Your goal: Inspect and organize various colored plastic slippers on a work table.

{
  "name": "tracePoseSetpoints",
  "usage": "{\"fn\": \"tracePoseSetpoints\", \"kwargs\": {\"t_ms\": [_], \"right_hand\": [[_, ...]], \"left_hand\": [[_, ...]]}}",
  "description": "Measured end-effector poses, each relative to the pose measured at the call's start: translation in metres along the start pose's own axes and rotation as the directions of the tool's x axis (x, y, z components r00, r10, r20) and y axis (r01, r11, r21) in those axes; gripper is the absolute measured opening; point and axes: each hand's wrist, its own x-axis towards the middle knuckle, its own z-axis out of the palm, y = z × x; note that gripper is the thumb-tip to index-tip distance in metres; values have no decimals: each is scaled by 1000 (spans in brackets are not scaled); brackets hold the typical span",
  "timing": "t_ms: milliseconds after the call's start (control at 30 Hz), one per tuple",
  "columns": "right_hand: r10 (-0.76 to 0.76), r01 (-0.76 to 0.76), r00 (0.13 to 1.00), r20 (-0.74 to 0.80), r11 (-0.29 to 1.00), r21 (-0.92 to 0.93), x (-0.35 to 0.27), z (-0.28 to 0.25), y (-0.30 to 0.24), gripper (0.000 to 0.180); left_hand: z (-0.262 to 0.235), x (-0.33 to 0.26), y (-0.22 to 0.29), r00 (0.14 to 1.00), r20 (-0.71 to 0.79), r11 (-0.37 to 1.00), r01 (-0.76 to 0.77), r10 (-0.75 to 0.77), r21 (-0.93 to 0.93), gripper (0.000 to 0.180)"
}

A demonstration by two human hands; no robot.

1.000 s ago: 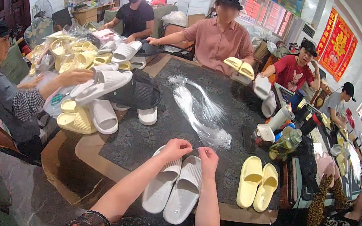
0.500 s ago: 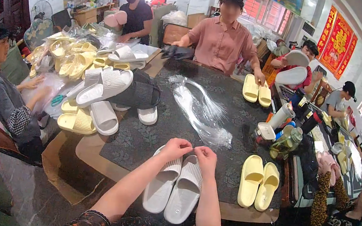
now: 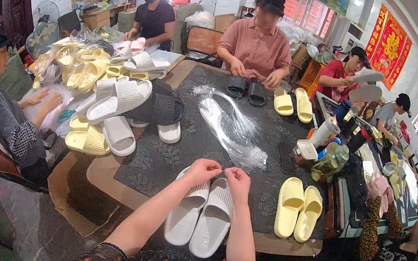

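Observation:
A pair of light grey ribbed slide slippers (image 3: 208,236) lies at the table's near edge, soles down, with the toes pointing away from me. Over the toe end of the left slipper, my left hand (image 3: 204,171) is closed in a pinch. Beside it, my right hand (image 3: 237,182) pinches too, above the other slipper's toe. The fingertips of both hands nearly meet; whatever thin thing they hold is too small to make out. Just beyond my hands lies a bundle of clear, shiny plastic strands (image 3: 228,125).
Yellow slippers (image 3: 290,210) stand to my right. At left are stacked grey slippers (image 3: 120,136) and a heap of bagged yellow ones (image 3: 81,65). Jars and a cup (image 3: 326,132) crowd the right edge. Across the table a co-worker (image 3: 257,46) handles black slippers (image 3: 258,92); others sit around.
My hands and the grey slippers stay almost still. The co-worker opposite has brought black slippers down onto the table and both hands to them. The far yellow pair now sits wider apart.

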Motion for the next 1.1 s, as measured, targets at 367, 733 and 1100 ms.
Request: {"fn": "tracePoseSetpoints", "kwargs": {"t_ms": [367,733,1100], "right_hand": [[-17,19,999,49,999,-48,-1,1,3,15],[46,-46,999,-15,999,-16,0,-2,2,13],[43,-44,999,31,998,34,3,-2,8,11]], "left_hand": [[-1,3,-2,1000,17,999,-24,23,41,19],[-1,1,2,1000,7,998,21,-22,57,23],[0,3,1,1000,26,1000,-8,7,11,21]]}}
